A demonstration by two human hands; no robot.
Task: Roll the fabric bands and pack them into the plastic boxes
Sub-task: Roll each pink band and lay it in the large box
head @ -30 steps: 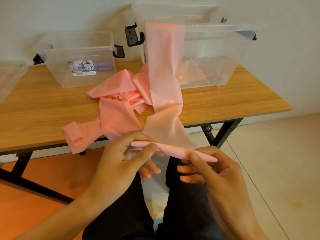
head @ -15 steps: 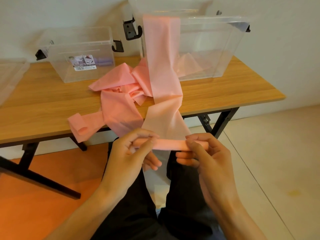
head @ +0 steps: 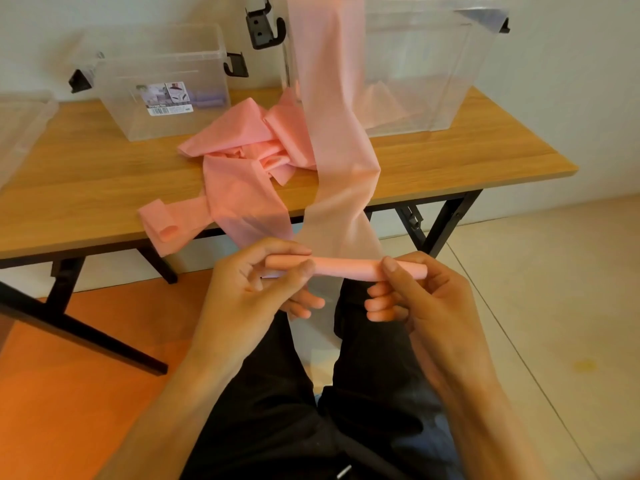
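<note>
Pink fabric band [head: 341, 188], end rolled, trails from tall clear plastic box [head: 433, 74]

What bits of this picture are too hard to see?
Head view:
- The pink band: its top end is cut off by the picture's upper edge.
- The label on the small box: print too small to read.
- The purple things inside it: blurred by the plastic wall.
- A clear plastic piece: cut off by the left edge.
</note>
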